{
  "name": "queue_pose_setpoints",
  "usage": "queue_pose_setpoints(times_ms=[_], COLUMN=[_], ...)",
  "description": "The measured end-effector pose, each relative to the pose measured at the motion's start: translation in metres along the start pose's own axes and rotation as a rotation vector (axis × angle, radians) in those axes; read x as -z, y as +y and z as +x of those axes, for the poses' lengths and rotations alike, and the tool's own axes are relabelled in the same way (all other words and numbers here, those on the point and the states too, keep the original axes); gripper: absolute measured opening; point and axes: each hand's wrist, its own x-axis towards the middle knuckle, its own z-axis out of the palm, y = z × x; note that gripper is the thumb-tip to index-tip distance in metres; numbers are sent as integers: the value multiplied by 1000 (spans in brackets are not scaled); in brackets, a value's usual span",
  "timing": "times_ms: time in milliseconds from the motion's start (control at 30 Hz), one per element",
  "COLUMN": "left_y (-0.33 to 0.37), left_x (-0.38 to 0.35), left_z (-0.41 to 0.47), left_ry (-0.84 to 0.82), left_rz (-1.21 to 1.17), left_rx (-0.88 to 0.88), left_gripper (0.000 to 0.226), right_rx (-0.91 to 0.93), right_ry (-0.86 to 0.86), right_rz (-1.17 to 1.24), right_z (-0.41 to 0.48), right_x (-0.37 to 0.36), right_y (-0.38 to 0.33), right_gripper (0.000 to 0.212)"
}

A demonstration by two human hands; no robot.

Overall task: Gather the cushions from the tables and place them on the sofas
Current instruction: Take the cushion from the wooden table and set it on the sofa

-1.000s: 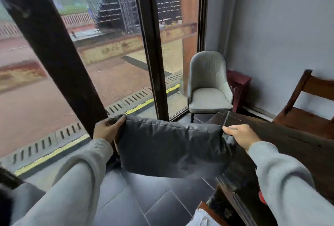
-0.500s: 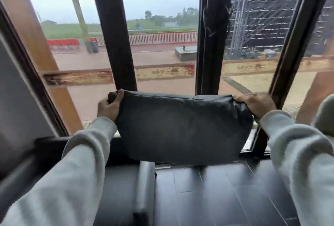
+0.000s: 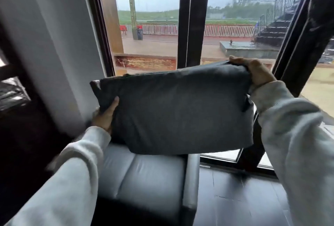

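Note:
A dark grey rectangular cushion (image 3: 180,110) hangs in the air, tilted with its right end higher. My left hand (image 3: 104,115) grips its lower left edge, thumb on the front face. At the upper right corner my right hand (image 3: 256,73) pinches the fabric. Directly below the cushion is a dark leather sofa (image 3: 144,178) with a padded seat and a narrow right armrest (image 3: 191,180). The cushion hides the sofa's backrest.
Tall windows with dark frames (image 3: 191,19) stand behind the sofa. A grey wall column (image 3: 54,48) rises on the left, with dark furniture (image 3: 19,117) beside it. Dark tiled floor (image 3: 240,196) lies right of the armrest.
I have turned left from the armchair corner and table to the sofa by the window. The cushion came along in both hands and now tilts over the seat; my left hand slid lower.

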Motion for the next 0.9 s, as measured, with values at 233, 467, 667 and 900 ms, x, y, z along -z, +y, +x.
queue_pose_setpoints(times_ms=[233,467,667,900], left_y=[-12,-43,-81,-192], left_x=[20,12,4,-18], left_z=[114,245,337,420], left_ry=[340,490,152,-54], left_rz=[118,209,462,539], left_rx=[11,141,150,143], left_gripper=[58,79,67,35], right_rx=[-123,-226,-242,-264], right_ry=[-149,-266,45,125], right_rz=[68,53,-185,-324], right_z=[102,196,277,320], right_x=[-84,-136,-153,-163], right_y=[72,201,298,414], right_gripper=[36,25,22,28])
